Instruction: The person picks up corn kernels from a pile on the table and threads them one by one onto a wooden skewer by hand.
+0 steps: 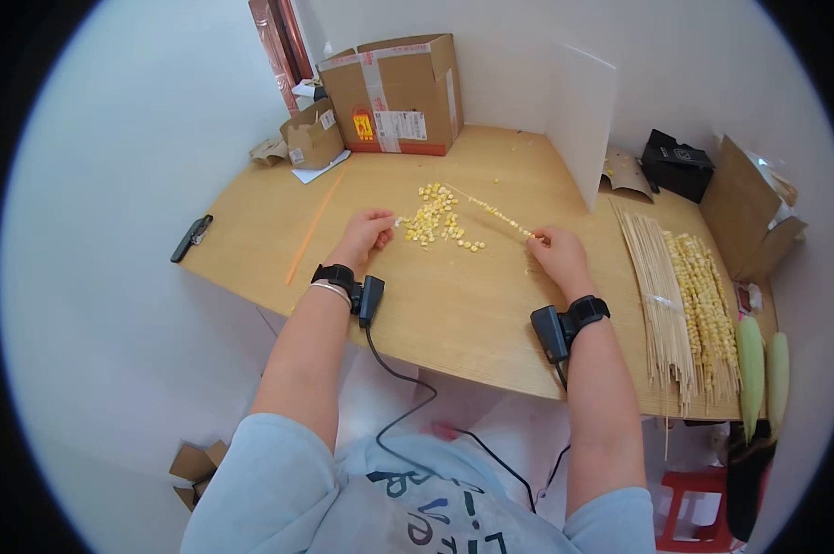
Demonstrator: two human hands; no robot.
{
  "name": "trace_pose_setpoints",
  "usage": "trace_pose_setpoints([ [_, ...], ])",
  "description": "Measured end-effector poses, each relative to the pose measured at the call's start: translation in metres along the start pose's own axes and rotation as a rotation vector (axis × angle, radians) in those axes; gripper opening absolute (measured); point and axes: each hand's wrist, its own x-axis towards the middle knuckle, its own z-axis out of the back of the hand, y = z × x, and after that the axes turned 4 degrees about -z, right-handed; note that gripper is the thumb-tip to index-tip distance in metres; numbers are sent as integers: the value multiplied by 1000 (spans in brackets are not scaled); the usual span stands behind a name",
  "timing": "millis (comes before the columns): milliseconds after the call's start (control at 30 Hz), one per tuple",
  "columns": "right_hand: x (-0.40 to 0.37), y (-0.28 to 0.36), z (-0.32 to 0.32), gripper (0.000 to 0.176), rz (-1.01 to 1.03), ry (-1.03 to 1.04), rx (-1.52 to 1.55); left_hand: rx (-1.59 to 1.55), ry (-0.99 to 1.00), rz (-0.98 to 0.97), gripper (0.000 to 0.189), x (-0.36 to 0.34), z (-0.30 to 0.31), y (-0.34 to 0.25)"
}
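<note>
The wooden table is the biggest thing here, a pale, smooth, honey-coloured top with a rounded front edge. At its far side stands a brown cardboard box, square-cornered, taped and labelled, with a smaller open box of the same dull card just beside it. A flat white board stands upright to the right of the big box. Along the right side lies a bundle of bare sticks, thin, straight and straw-pale, touching a row of filled sticks that look knobbly and yellow from end to end. Two corn cobs in pale green husk sit at the right edge, near the front corner. A thin orange rod lies slantwise on the left part of the top. Near the middle of the table, the left hand rests with its fingers curled at the edge of a loose pile of corn kernels, small, rounded, glossy yellow grains scattered flat on the wood; whether the fingertips pinch a kernel I cannot tell. The right hand pinches the near end of a skewer between thumb and fingers. The skewer lies low over the table, slanting away to the left past the pile, a fine pale stick with kernels strung along part of its length like small beads. Each wrist carries a black strap with a boxy black unit.
</note>
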Motion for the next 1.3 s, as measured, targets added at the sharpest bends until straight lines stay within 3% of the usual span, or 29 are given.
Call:
trace_pose_setpoints([
  [267, 1, -2, -3, 27, 7, 27, -31, 132, -17, 50, 16, 20, 4, 12],
  [567, 1, 1, 0, 28, 45, 21, -45, 238, -55, -42, 9, 18, 1, 10],
  [733, 0, 4, 2, 28, 26, 64, -62, 572, 45, 39, 12, 21, -4, -9],
  [867, 1, 2, 1, 27, 42, 64, -21, 616, 78, 43, 11, 37, 0, -7],
  [933, 0, 4, 1, 27, 31, 75, -24, 811, 170, 15, 16, 42, 1, -8],
  [1033, -1, 4, 2, 28, -1, 81, -6, 863, 258, 31, 15, 52, 3, -4],
  [1167, 0, 9, 2, 26, 19, 91, -2, 633, 298, 123, 11, 43, 6, -16],
  [1233, -2, 11, 3, 25, 29, 99, -13, 239, 257, 109, 12, 45, 7, -13],
  [1300, -2, 11, 4, 23, 25, 92, 42, 67, 279, 136, 14, 48, 8, -7],
])
